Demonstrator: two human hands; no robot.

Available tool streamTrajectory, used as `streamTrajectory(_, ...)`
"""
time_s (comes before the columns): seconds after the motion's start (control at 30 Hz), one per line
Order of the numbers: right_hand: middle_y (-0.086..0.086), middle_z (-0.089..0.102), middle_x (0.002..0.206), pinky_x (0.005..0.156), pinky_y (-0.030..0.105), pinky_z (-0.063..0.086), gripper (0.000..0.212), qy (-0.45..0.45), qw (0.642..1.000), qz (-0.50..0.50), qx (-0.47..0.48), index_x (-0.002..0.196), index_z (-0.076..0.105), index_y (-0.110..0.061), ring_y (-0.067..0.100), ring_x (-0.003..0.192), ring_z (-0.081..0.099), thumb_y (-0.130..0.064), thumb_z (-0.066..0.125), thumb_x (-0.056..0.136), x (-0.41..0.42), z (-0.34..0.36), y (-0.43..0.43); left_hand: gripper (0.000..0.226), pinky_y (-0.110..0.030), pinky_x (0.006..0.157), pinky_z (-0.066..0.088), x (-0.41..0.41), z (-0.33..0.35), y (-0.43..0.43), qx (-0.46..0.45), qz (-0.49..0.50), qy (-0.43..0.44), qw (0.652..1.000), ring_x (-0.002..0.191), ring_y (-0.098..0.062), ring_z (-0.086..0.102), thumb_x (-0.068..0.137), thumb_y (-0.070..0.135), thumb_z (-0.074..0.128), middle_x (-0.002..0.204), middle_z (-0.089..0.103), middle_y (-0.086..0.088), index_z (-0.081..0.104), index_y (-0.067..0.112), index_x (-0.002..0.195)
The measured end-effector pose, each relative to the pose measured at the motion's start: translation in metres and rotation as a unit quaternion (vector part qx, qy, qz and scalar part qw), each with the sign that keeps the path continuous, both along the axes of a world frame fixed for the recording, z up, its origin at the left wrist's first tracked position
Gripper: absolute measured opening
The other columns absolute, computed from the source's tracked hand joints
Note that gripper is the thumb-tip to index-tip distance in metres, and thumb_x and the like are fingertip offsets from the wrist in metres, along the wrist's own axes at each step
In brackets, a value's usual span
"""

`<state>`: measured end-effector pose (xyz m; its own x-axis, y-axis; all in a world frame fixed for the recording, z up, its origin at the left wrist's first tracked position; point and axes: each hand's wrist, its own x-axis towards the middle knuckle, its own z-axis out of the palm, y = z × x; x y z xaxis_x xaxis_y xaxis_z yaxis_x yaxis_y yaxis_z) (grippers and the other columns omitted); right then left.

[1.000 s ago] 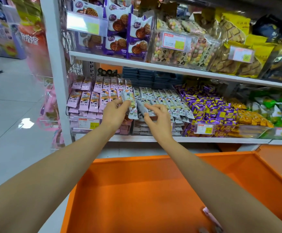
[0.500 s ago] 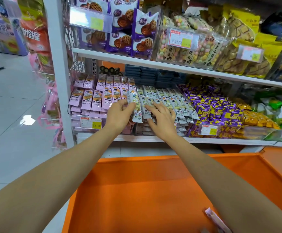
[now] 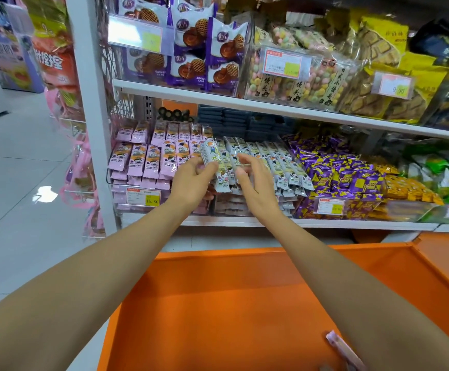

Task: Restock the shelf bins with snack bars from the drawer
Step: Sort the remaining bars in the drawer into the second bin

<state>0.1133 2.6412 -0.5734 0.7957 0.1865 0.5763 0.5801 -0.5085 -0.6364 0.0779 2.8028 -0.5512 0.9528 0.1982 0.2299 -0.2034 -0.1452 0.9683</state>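
On the lower shelf, a row of grey-white snack bars (image 3: 280, 167) fills the middle bin, with pink snack bars (image 3: 144, 162) in the bin to its left. My left hand (image 3: 191, 182) pinches one grey-white bar (image 3: 212, 158) upright at the left end of that row. My right hand (image 3: 254, 180) hovers just right of it, fingers spread over the row's front, holding nothing. Below my arms lies the orange drawer (image 3: 244, 303), pulled out. A single pink bar (image 3: 342, 348) lies in it near my right forearm.
Purple candy packs (image 3: 343, 172) fill the bin to the right, then orange and green packs. The upper shelf (image 3: 244, 101) holds cookie bags and clear tubs with price tags. A white upright post (image 3: 92, 116) stands left, with the tiled aisle floor beyond it.
My right hand has lifted off the grey-white bars and spread its fingers. My left hand keeps its bar at the row's left end.
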Motion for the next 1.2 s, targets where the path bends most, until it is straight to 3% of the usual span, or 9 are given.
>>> streamTrajectory(0.1,-0.001,0.053,0.113,0.081,0.026,0.047,0.051,0.03,0.994,0.078,0.072,0.127,0.046,-0.021,0.008,0.088,0.055,-0.049,0.057,0.086,-0.018,0.013,0.0,0.038,-0.036,0.054,0.051,0.002,0.003,-0.007,0.023,0.009,-0.017,1.0,0.061,-0.019,0.049,0.096,0.033,0.057,0.07,0.049,-0.011,0.056,-0.005,0.103)
streamTrajectory(0.23,0.003,0.056,0.106,0.074,0.024,0.046,0.03,-0.01,0.995,0.083,0.049,0.112,0.055,-0.023,0.013,0.082,0.05,-0.026,0.069,0.085,-0.023,0.019,0.002,0.031,-0.019,0.047,0.044,0.003,0.01,-0.016,0.028,-0.003,-0.024,0.999,0.046,-0.003,0.052,0.099,0.028,0.054,0.064,0.055,-0.003,0.061,-0.002,0.105)
streamTrajectory(0.37,-0.002,0.062,0.098,0.071,0.03,0.05,0.023,0.012,0.994,0.038,0.103,0.102,0.06,-0.021,0.015,0.079,0.054,-0.009,0.067,0.085,-0.014,0.027,0.003,0.032,-0.037,0.06,0.049,0.013,0.013,-0.014,0.161,0.029,-0.063,0.984,0.063,-0.02,0.063,0.099,0.04,0.048,0.07,0.067,-0.005,0.065,0.013,0.095)
streamTrajectory(0.5,-0.007,0.06,0.083,0.062,0.021,0.044,0.015,0.029,0.988,-0.056,0.138,0.099,0.064,-0.02,0.007,0.068,0.05,-0.014,0.066,0.086,0.009,0.033,0.0,0.049,-0.037,0.081,0.036,0.023,0.012,-0.002,0.41,0.142,-0.157,0.887,0.093,-0.024,0.054,0.095,0.042,0.033,0.092,0.064,-0.003,0.07,0.012,0.107)
streamTrajectory(0.57,-0.006,0.061,0.083,0.062,0.022,0.044,0.015,0.035,0.989,-0.094,0.107,0.101,0.067,-0.018,0.005,0.068,0.051,-0.018,0.067,0.086,0.024,0.033,0.0,0.048,-0.041,0.097,0.026,0.028,0.004,0.01,0.495,0.134,-0.174,0.841,0.116,-0.027,0.049,0.094,0.04,0.034,0.119,0.063,-0.005,0.067,0.016,0.119)
streamTrajectory(0.63,-0.003,0.063,0.086,0.066,0.026,0.045,0.016,0.035,0.991,-0.111,0.065,0.103,0.069,-0.016,0.009,0.073,0.054,-0.02,0.066,0.087,0.039,0.033,0.002,0.052,-0.042,0.105,0.019,0.031,-0.007,0.019,0.537,0.11,-0.178,0.817,0.125,-0.028,0.049,0.093,0.041,0.03,0.131,0.06,-0.006,0.064,0.016,0.124)
streamTrajectory(0.83,0.003,0.067,0.097,0.075,0.029,0.047,0.019,0.033,0.989,-0.143,0.004,0.103,0.069,-0.012,0.015,0.087,0.06,-0.024,0.068,0.088,0.081,0.037,0.026,0.045,-0.045,0.104,0.03,0.037,-0.028,0.023,0.571,0.111,-0.188,0.792,0.123,-0.028,0.051,0.094,0.035,0.037,0.129,0.06,-0.006,0.06,0.015,0.127)
streamTrajectory(1.03,0.003,0.07,0.097,0.07,0.026,0.045,0.02,0.046,0.984,-0.167,-0.033,0.103,0.07,-0.01,0.014,0.081,0.06,-0.026,0.067,0.091,0.11,0.035,0.046,0.041,-0.043,0.103,0.031,0.04,-0.031,0.022,0.575,0.133,-0.212,0.779,0.123,-0.026,0.052,0.093,0.031,0.044,0.13,0.06,-0.004,0.06,0.015,0.128)
streamTrajectory(1.2,0.005,0.069,0.119,0.094,0.036,0.051,0.035,0.068,0.987,-0.106,-0.101,0.121,0.069,-0.011,0.021,0.106,0.064,-0.033,0.058,0.096,0.119,0.026,0.052,0.043,-0.044,0.104,0.031,0.041,-0.031,0.023,0.581,0.125,-0.197,0.78,0.125,-0.026,0.051,0.094,0.032,0.043,0.132,0.06,-0.005,0.06,0.014,0.129)
